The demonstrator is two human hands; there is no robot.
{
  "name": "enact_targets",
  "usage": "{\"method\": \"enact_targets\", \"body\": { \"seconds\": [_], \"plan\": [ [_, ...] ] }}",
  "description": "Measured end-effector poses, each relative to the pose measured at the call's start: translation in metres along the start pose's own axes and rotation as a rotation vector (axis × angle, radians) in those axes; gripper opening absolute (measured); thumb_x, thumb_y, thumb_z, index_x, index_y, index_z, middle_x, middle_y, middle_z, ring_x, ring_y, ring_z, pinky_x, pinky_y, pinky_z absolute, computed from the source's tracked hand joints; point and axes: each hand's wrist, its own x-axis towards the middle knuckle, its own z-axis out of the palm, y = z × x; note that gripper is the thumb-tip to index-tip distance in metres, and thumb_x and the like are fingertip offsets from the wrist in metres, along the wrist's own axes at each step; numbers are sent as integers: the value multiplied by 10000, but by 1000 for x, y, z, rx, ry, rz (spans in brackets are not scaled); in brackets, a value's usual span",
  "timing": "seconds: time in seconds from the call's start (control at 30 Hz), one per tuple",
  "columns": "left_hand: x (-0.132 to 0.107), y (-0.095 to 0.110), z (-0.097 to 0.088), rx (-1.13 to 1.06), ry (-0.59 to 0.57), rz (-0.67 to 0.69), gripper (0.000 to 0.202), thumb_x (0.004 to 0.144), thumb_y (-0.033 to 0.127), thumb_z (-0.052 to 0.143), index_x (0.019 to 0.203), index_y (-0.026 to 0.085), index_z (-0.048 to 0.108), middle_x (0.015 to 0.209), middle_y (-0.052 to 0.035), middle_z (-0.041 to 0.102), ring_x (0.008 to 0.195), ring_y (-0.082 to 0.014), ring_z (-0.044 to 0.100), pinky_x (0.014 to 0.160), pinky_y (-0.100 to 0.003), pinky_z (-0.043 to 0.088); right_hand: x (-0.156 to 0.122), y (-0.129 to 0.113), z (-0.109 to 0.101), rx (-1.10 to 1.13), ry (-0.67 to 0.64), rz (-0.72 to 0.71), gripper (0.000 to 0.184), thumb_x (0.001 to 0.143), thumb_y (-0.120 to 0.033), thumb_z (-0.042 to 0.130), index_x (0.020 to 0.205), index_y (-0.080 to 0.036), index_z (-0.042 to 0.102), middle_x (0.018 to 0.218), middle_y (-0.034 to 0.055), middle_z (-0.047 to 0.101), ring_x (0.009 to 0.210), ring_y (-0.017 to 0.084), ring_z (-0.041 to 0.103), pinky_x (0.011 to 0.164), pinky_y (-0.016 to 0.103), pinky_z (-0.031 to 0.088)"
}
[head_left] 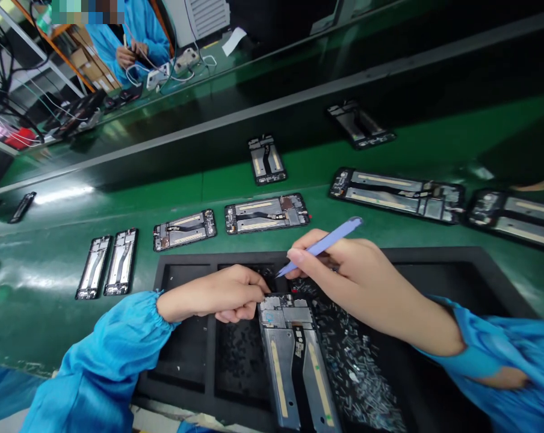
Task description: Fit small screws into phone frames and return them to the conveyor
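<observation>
A phone frame (284,355) with its inner side up lies over a black compartment tray (211,355). My left hand (227,294) is closed at its upper left corner, thumb and fingers pressed together against the edge; whether a small part is pinched there is hidden. Between the thumb and fingers of my right hand (348,264) are purple tweezers (328,240), tips pointing down left just above the frame's top edge. Many small clear and dark pieces (362,367) fill the tray compartment right of the frame, and dark bits (242,355) lie in the left one.
More phone frames lie on the green bench: one (267,213) behind the tray, one (398,195) to its right, a pair (121,261) at left. Others sit on the belt (222,171) beyond. Across it, a person in blue (132,45) handles something small near cables.
</observation>
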Motion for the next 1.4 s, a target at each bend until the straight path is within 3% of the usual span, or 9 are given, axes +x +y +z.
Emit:
{"method": "enact_targets", "body": {
  "seconds": [0.33,0.5,0.73,0.93,1.1,1.2,1.3,1.33,1.4],
  "plan": [
    [-2,-3,7,47,99,30,79,875,181,483,897,194,558,467,84,513,302,-72,354,310,-132,272,2,-4,-1,20,-68,35,357,1037,-485,492,838,-226,638,732,-9,700,531,121,558,519,285,412],
    [-2,-5,8,38,86,69,87,891,262,520,837,196,539,483,76,533,300,-67,359,302,-134,265,3,-5,-3,41,-71,44,353,1025,-497,495,842,-231,637,673,-10,674,568,150,592,541,290,442],
    [0,-5,4,-12,33,84,107,834,261,531,924,205,550,476,90,508,302,-78,339,288,-142,260,1,-4,-2,45,-103,38,359,1023,-508,486,861,-232,648,709,3,698,582,166,618,513,307,427],
    [-2,-5,7,-15,67,81,93,825,243,531,906,207,559,473,95,492,305,-71,325,289,-133,251,3,-5,-2,64,-145,82,364,1016,-535,480,855,-236,614,717,-7,699,601,170,627,535,312,420],
    [2,-6,8,-10,72,80,109,855,312,564,857,205,546,476,89,485,307,-67,324,308,-141,256,4,-4,-1,51,-141,89,351,1012,-513,494,855,-231,632,711,-8,708,589,162,615,529,307,409],
    [-4,-2,3,9,97,98,201,884,373,555,929,181,592,487,68,518,307,-87,357,316,-168,283,5,-5,-3,74,-114,95,321,999,-488,530,858,-224,646,717,-6,723,593,159,627,569,307,455],
    [-31,-2,7,42,223,135,359,954,432,497,1134,143,610,479,78,497,317,-95,359,349,-172,267,5,-4,-6,196,-48,115,311,982,-499,573,885,-215,654,744,15,744,700,188,707,681,320,536],
    [-43,-6,15,71,329,157,395,980,450,476,1193,142,600,489,84,484,342,-95,372,374,-173,277,5,-2,-7,238,-25,117,330,977,-522,578,894,-212,655,750,24,746,725,198,721,704,327,551],
    [-64,-22,42,180,650,229,418,1018,469,448,1261,159,587,587,53,538,470,-116,489,479,-200,395,5,2,-8,295,18,114,388,970,-581,573,898,-207,647,750,38,740,735,209,731,719,338,572]
  ]
}}
